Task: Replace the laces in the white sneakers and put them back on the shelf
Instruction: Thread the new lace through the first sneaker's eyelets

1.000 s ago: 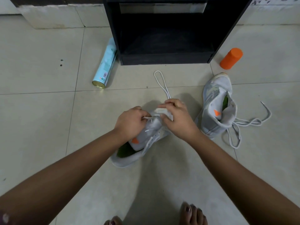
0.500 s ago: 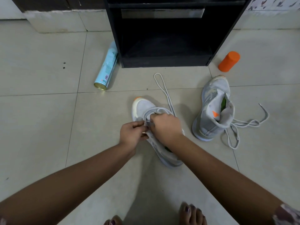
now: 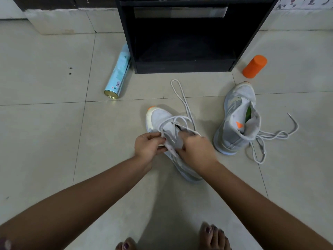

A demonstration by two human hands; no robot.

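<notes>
A white sneaker with an orange toe tip lies on the tiled floor, toe pointing away from me. My left hand pinches its left upper edge near the eyelets. My right hand grips the right side of the upper and the lace there. A white lace runs from the shoe's front in a long loop toward the shelf. The second white sneaker stands to the right with its loose lace trailing over the floor. The black shelf stands beyond, its lower compartment dark and open.
A light blue spray can lies on its side left of the shelf. An orange cylinder stands right of the shelf. My bare feet show at the bottom edge. Pale floor tiles stretch out on both sides.
The sneaker has been turned from lying crosswise with its opening toward me to toe-away on the floor. Both hands shifted from its middle to the eyelet edges.
</notes>
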